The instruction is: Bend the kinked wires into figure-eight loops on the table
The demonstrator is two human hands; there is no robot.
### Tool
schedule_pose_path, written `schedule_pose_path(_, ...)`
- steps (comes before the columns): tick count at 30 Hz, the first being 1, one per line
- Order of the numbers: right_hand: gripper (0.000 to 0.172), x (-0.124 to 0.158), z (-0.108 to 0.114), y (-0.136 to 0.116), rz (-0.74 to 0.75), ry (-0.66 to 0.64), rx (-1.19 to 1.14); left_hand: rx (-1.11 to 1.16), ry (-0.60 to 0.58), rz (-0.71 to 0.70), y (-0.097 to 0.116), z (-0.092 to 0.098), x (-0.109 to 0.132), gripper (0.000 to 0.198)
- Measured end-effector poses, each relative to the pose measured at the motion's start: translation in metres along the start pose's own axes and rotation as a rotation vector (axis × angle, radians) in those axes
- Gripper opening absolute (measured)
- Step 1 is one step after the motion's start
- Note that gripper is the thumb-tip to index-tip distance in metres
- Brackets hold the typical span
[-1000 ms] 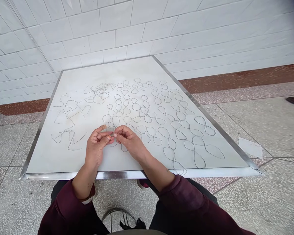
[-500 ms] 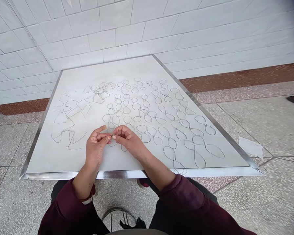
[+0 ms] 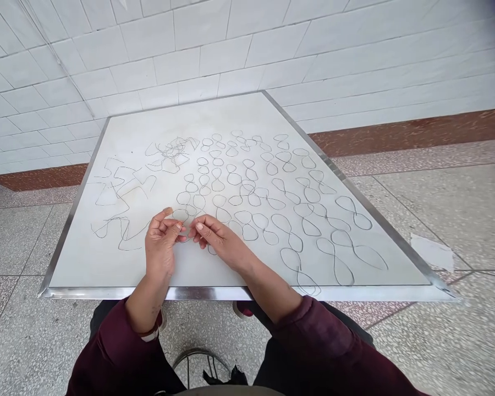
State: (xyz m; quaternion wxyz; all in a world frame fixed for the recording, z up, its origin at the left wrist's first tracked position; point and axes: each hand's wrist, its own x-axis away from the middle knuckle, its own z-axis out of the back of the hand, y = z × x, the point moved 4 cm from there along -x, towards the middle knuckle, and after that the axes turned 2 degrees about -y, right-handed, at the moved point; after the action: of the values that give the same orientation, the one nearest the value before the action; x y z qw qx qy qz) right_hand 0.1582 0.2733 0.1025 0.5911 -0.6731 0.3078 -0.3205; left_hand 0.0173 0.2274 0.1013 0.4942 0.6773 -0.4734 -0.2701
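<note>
Pinching in from both sides, the left hand (image 3: 160, 242) and the right hand (image 3: 216, 237) meet over the near part of the white table (image 3: 107, 264), fingertips almost touching, with a thin piece of wire (image 3: 184, 237) caught between them. The left thumb and forefinger are closed down tight on one end, the other left fingers curled loosely behind; the right fingers (image 3: 198, 226) are nipped together on the other end, knuckles raised. The wire is dark, hair-thin and bent into a curve, only a short stretch of it showing in the small gap between the two sets of fingertips, just above the tabletop; its full outline is too fine to make out. Beyond the right fingers and off to their outer side, rows of figure-eight wire loops (image 3: 272, 192) lie flat, neatly spaced, each a pair of rounded eyes joined at a pinched waist. Beyond the left fingers and out to that side sit angular zigzag wires (image 3: 121, 190), looser and tangled in places. Dark maroon sleeves (image 3: 115, 352) cover both forearms near the table's metal edge.
</note>
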Motion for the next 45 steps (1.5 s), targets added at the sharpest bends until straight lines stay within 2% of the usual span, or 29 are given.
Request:
schedule_pose_path(5, 0.028, 0.002, -0.007, 0.006, -0.07, -0.089, -0.174, 0.06, 0.044, -0.035, 0.001, 0.001, -0.001, 0.044)
schedule_pose_path(13, 0.029, 0.002, -0.011, 0.013, -0.15, -0.054, -0.415, 0.095, -0.018, 0.001, 0.002, -0.004, 0.001, 0.041)
schedule_pose_path(19, 0.029, 0.001, -0.005, 0.013, -0.118, 0.044, -0.291, 0.098, -0.074, 0.059, 0.001, -0.005, 0.001, 0.038)
schedule_pose_path(28, 0.019, 0.001, 0.003, 0.01, -0.046, 0.051, -0.137, -0.056, -0.1, 0.006, 0.0, -0.001, -0.001, 0.035)
schedule_pose_path(36, 0.019, 0.0, 0.006, 0.008, -0.033, 0.053, -0.063, -0.036, -0.111, 0.022, 0.001, -0.002, -0.001, 0.03)
schedule_pose_path(45, 0.014, -0.001, 0.013, 0.006, 0.028, 0.164, 0.052, -0.193, -0.144, 0.087, -0.006, 0.002, -0.006, 0.033)
